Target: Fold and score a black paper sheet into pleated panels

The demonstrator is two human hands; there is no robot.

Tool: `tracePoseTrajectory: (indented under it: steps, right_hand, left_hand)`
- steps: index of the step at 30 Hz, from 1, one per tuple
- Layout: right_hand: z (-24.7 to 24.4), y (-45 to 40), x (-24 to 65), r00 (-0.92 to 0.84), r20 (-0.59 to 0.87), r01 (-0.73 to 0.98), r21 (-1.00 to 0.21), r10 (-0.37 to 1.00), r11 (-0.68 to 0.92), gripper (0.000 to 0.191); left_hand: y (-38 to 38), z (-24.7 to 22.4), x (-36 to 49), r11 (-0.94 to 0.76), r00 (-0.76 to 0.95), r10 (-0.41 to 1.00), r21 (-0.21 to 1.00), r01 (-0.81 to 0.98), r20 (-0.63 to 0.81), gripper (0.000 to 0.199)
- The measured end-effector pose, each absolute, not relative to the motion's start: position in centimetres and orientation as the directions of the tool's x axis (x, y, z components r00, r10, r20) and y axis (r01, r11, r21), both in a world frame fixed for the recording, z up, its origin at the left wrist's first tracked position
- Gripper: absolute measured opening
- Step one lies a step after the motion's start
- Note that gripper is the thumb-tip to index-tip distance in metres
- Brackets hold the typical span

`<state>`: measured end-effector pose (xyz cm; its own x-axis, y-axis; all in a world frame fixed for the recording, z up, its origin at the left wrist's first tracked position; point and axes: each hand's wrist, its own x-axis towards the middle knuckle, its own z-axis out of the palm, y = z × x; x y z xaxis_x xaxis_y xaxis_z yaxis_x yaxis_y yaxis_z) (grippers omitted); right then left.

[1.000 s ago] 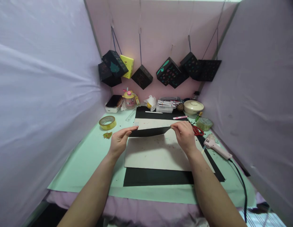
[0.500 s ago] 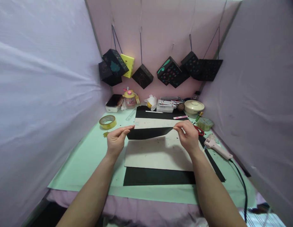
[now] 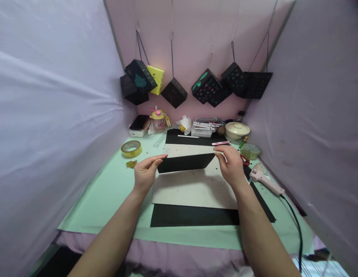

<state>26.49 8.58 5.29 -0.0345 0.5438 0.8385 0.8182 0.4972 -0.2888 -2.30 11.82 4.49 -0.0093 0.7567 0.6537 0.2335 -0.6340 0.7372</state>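
Black sheets [image 3: 194, 215]: stacked nearest the person, lower than both hands, sticking out from under the white board.
White board [image 3: 193, 192]: below and between the hands, speckled with dark bits and faint marks I can't read.
Left hand [image 3: 144, 173]: thumb bent against straightened fingers, pinching the card's left end.
Right hand [image 3: 231, 163]: wrist raised, fingers curled to the thumb, nipping its upper right corner.
Black card [image 3: 186, 163]: thin, matte, plain on the side I see, stretched between both hands, tilted above the white board.
Hot-glue gun [image 3: 265, 181]: pale pink, right of the right hand, dark cord trailing.
Packing tape roll [image 3: 135, 154]: yellowish, just beyond and left of the left hand.
Drink bottle [image 3: 159, 124]: farther past the left hand, reddish print too small to read.
Black box [image 3: 174, 93]: hanging beyond both hands, reddish lines and lettering I can't make out.
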Motion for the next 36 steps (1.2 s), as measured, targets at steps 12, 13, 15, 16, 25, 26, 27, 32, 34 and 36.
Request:
tracePoseTrajectory:
  steps: [12, 13, 15, 16, 25, 26, 27, 32, 34, 36]
  right_hand:
    - [5.7, 6.1, 19.7, -0.225, 0.84, 0.85, -0.079, 0.493, 0.521, 0.014]
    - [5.7, 6.1, 19.7, -0.23, 0.837, 0.858, -0.066, 0.496, 0.509, 0.015]
    - [5.4, 6.1, 19.5, -0.258, 0.824, 0.868, -0.031, 0.504, 0.495, 0.015]
    - [5.3, 6.1, 19.3, -0.276, 0.816, 0.869, -0.013, 0.508, 0.494, 0.015]
    - [4.8, 6.0, 18.9, -0.33, 0.762, 0.872, 0.02, 0.557, 0.489, 0.015]
    - [5.0, 6.1, 19.4, -0.316, 0.762, 0.879, 0.01, 0.565, 0.477, 0.015]
    - [5.2, 6.2, 19.9, -0.297, 0.764, 0.887, -0.002, 0.572, 0.463, 0.015]
    - [6.1, 6.7, 22.3, -0.246, 0.763, 0.909, -0.033, 0.598, 0.415, 0.015]
    - [6.0, 6.9, 23.3, -0.237, 0.764, 0.913, -0.036, 0.6, 0.406, 0.014]
    - [5.9, 7.2, 24.7, -0.207, 0.776, 0.918, -0.056, 0.596, 0.392, 0.013]
  left_hand:
    - [9.7, 4.0, -0.2, -0.838, 0.17, 0.519, 0.459, 0.296, 0.838, 0.019]
    - [9.6, 4.2, -0.2, -0.84, 0.187, 0.486, 0.398, 0.368, 0.853, 0.024]
    - [9.2, 4.5, 0.1, -0.809, 0.227, 0.427, 0.257, 0.529, 0.875, 0.03]
    - [9.0, 4.7, 0.3, -0.781, 0.255, 0.411, 0.194, 0.593, 0.875, 0.029]
    - [8.8, 4.6, 0.5, -0.724, 0.346, 0.417, 0.077, 0.686, 0.841, 0.013]
    - [9.1, 4.6, 0.2, -0.714, 0.335, 0.42, 0.078, 0.696, 0.843, 0.012]
    - [9.4, 4.7, -0.1, -0.703, 0.325, 0.424, 0.082, 0.706, 0.845, 0.012]
    - [10.2, 4.9, -1.0, -0.671, 0.289, 0.445, 0.102, 0.734, 0.848, 0.013]
    - [10.5, 5.0, -1.4, -0.66, 0.272, 0.452, 0.113, 0.743, 0.85, 0.012]
    - [11.0, 5.0, -2.1, -0.641, 0.239, 0.454, 0.129, 0.756, 0.858, 0.011]
